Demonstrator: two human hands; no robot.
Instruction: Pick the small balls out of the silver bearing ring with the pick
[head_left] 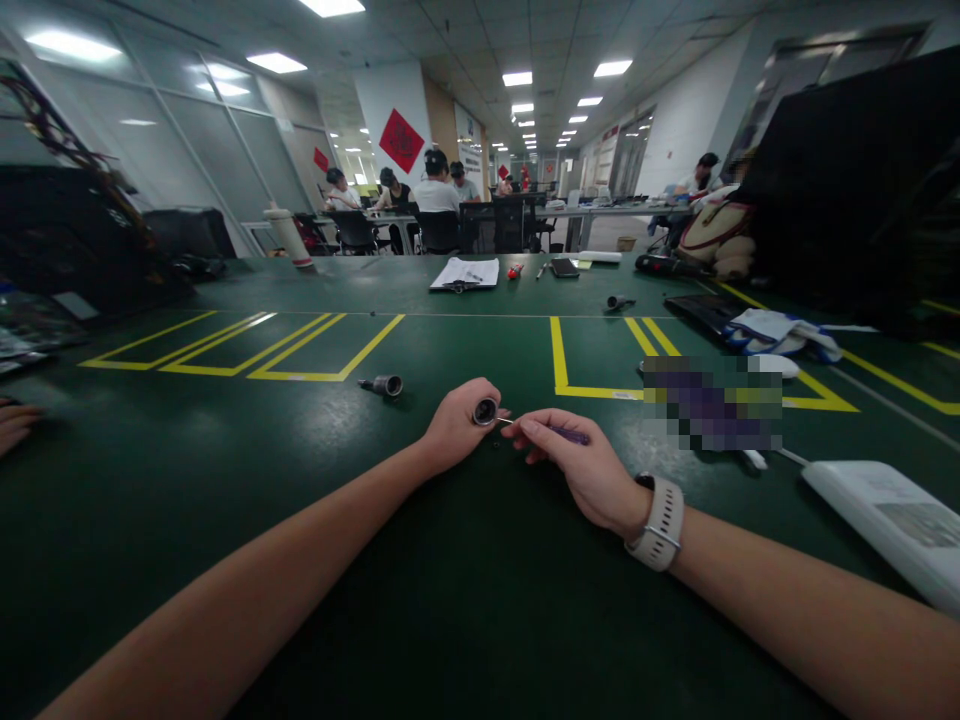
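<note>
My left hand (459, 425) is closed around a dark cylindrical connector (485, 411), its round open end facing me. Between the fingertips of my right hand (566, 450) is a slim screwdriver (574, 436) with a purple handle. Its thin metal shaft points left and meets the side of the connector; whether the tip sits in a screw cannot be made out. A tiny dark piece (496, 445) lies on the table just below the two hands. Left of my left hand, a similar connector (386, 385) rests on its side.
Yellow tape marks outline areas on the green table (337, 540). Farther back lie another connector (619, 302), a clipboard with papers (465, 273) and a phone (564, 267). A white device (892, 520) stands at right. Another person's hand (15, 422) shows at the left edge.
</note>
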